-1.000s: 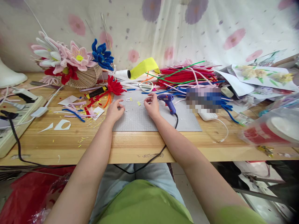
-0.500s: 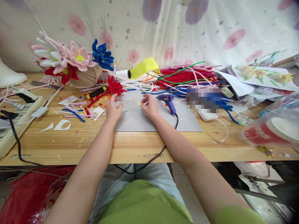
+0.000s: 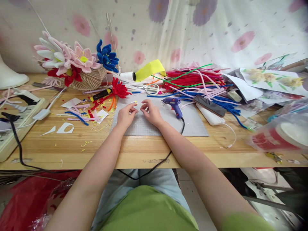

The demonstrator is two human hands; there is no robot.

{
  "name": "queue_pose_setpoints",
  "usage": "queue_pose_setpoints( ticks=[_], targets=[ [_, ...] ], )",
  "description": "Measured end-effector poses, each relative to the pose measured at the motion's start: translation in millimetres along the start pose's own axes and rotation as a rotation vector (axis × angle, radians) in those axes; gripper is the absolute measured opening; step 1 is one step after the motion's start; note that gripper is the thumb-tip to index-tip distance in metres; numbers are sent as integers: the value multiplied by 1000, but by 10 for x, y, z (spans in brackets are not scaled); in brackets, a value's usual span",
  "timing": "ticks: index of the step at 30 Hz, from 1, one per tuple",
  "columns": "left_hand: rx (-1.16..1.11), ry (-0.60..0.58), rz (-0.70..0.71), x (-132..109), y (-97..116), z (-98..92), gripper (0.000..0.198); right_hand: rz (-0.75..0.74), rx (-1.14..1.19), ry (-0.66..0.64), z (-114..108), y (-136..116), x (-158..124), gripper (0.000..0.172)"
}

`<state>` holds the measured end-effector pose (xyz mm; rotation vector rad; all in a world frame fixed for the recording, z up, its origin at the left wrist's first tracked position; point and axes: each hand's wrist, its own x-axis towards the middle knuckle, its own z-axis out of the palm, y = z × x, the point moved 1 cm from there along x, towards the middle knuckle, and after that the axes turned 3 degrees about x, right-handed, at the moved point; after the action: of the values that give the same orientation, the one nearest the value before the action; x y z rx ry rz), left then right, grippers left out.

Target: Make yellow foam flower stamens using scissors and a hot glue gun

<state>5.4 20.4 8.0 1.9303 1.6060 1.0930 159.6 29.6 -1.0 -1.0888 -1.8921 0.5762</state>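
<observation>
Left hand (image 3: 125, 116) and right hand (image 3: 152, 113) meet near the middle of the frame, above the grey mat (image 3: 173, 126), each with thumb and fingers drawn narrow. Their fingertips nearly touch across a thin pale sliver (image 3: 139, 109), which lies in the small gap between them; it is too small to tell which hand grips it, or whether both do. Just behind the left fingertips, small yellow bits (image 3: 135, 102) show on the mat.

To the right of the right hand, the purple glue gun (image 3: 173, 103) lies on the mat, its nozzle toward the left of the frame; its black cord (image 3: 183, 125) passes under the right forearm and over the near edge of the counter (image 3: 96, 157).

Behind the mat lie white-handled scissors (image 3: 155, 89), with a yellow sheet (image 3: 150, 69) and a white spool (image 3: 127, 76) beyond. Left of centre, a red flower (image 3: 119, 88) sits beside a black-and-yellow tool (image 3: 102, 95), near pink scraps (image 3: 77, 110) and a blue strip (image 3: 79, 118).

Red stems (image 3: 194, 78) are heaped at upper right of centre, and a dark phone (image 3: 209, 106) rests below them. At upper left stand a blue flower (image 3: 107, 57) and a pink flower (image 3: 81, 59). A bagged cup (image 3: 271, 141) stands at the right edge.
</observation>
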Motion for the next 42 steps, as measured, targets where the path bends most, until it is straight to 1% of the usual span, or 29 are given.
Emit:
queue_pose_setpoints(
  ticks=[4, 7, 9, 11, 13, 15, 17, 18, 19, 20, 22, 23, 25, 27, 29, 31, 32, 33, 34, 36, 39, 42],
  targets=[
    [1, 3, -5, 7, -34, 2, 33, -1, -87, -28, -42, 0, 0, 33],
    [31, 16, -14, 19, -74, 10, 30, 29, -178, -45, -97, 0, 29, 29],
    [48, 22, -23, 26, -92, 11, 30, 42, -232, -114, -157, -34, 53, 25],
    [59, 19, -27, 27, -94, 5, 30, 37, -264, -253, -258, -98, 57, 22],
    [70, 16, -35, 23, -82, -6, 30, 51, -258, -410, -432, -168, 21, 22],
    [82, 22, -43, 15, -63, -15, 30, 119, -236, -533, -690, -209, -56, 20],
    [100, 35, -47, 9, -40, -12, 30, 244, -274, -650, -1001, -196, -162, 12],
    [110, 44, -51, 7, -27, -4, 29, 325, -339, -673, -1161, -167, -213, 6],
    [118, 52, -54, 6, -14, 9, 28, 410, -445, -667, -1310, -126, -257, 7],
    [124, 60, -56, 4, 2, 27, 27, 486, -564, -620, -1439, -75, -289, 17],
    [128, 69, -48, -3, 39, 70, 25, 584, -677, -461, -1595, 36, -314, 30],
    [129, 69, -37, -10, 58, 91, 25, 602, -683, -372, -1613, 93, -308, 37],
    [137, 60, -10, -28, 87, 124, 26, 585, -598, -233, -1540, 205, -274, 46],
    [157, 49, 7, -48, 97, 134, 26, 584, -451, -149, -1380, 306, -236, 44],
    [182, 42, 11, -63, 86, 124, 26, 633, -361, -14, -1216, 381, -218, 42],
    [200, 41, 3, -65, 63, 105, 26, 657, -233, 118, -1085, 406, -223, 43],
    [205, 39, -3, -61, 50, 96, 26, 647, -124, 146, -1031, 395, -232, 44],
    [207, 38, -6, -55, 38, 91, 26, 625, 6, 139, -982, 369, -243, 44],
    [209, 36, -5, -48, 28, 88, 26, 600, 132, 103, -936, 332, -255, 44],
    [218, 30, 12, -34, 11, 93, 27, 564, 291, -12, -847, 240, -278, 44],
    [233, 19, 53, -25, -3, 109, 31, 547, 310, -170, -720, 137, -301, 44],
    [245, 3, 70, -29, -8, 116, 34, 513, 297, -240, -631, 116, -312, 46]
  ],
)
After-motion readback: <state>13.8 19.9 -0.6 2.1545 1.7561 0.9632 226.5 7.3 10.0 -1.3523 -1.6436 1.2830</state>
